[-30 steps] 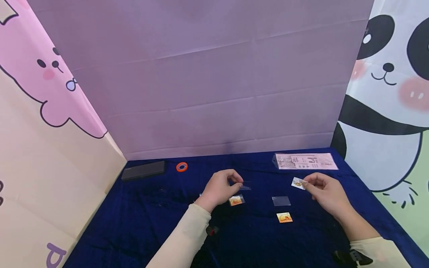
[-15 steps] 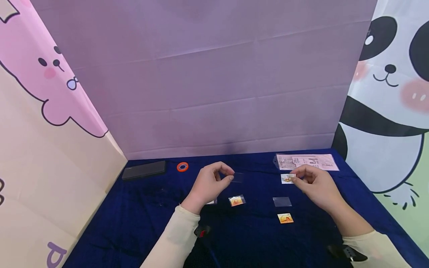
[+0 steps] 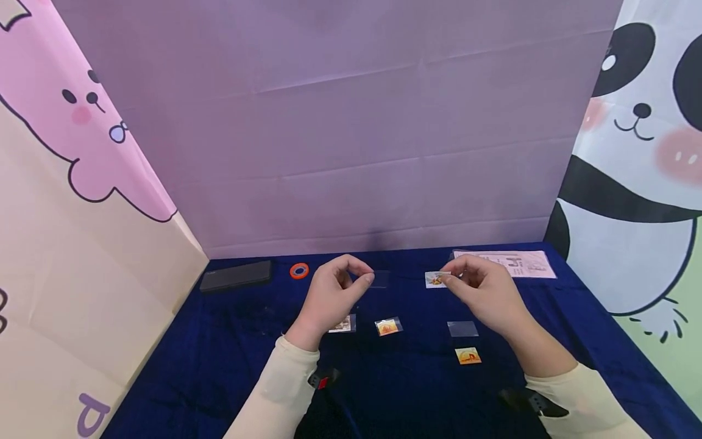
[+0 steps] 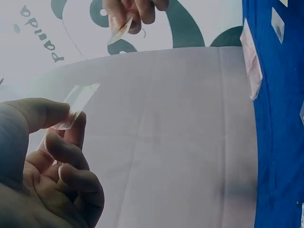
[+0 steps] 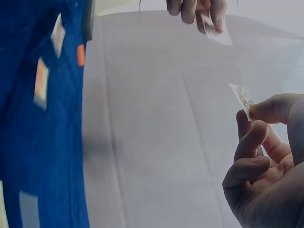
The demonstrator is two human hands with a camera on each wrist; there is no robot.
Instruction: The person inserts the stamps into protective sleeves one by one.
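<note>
My left hand (image 3: 331, 299) pinches the edge of a small clear plastic sleeve (image 3: 380, 279) between thumb and forefinger, above the cloth. In the left wrist view the sleeve (image 4: 81, 102) looks see-through, with nothing visible inside. To its right, my right hand (image 3: 488, 296) pinches a stamp-sized white picture card (image 3: 435, 280). Its coloured print shows in the right wrist view, where the card (image 5: 242, 97) stands tilted. Card and sleeve are apart at similar height. On the cloth below lie a sleeved orange picture card (image 3: 388, 327), another sleeved card (image 3: 344, 324), a clear sleeve (image 3: 462, 329) and a bare orange card (image 3: 468, 356).
Dark blue cloth (image 3: 406, 390) covers the table. At the back left are a black flat case (image 3: 236, 276) and an orange ring-shaped roll (image 3: 298, 271). A pink printed slip (image 3: 521, 264) in clear plastic lies at the back right, partly behind my right hand. Fabric walls enclose three sides.
My right hand has carried the white picture card leftward and slightly up, closer to the sleeve. The left hand has shifted left and up with the sleeve, uncovering the sleeved card beneath.
</note>
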